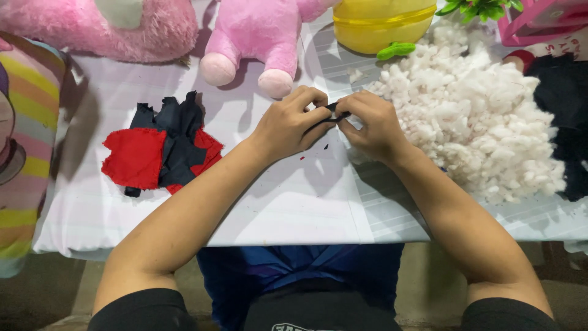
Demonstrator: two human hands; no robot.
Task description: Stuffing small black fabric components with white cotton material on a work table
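My left hand (293,125) and my right hand (370,125) meet over the white table (275,208), both pinching one small dark piece of fabric (332,111) between their fingertips. Most of that piece is hidden by my fingers. A big heap of white stuffing (478,116) lies just right of my right hand. To the left of my left hand rests a pile of red and dark blue cloth scraps (162,147).
Two pink plush toys (257,37) (104,24) sit along the far edge, beside a yellow round plush (383,24) with a green piece. A striped cushion (24,153) is at the left, black fabric (566,122) at the right, a pink box (539,21) in the far right corner.
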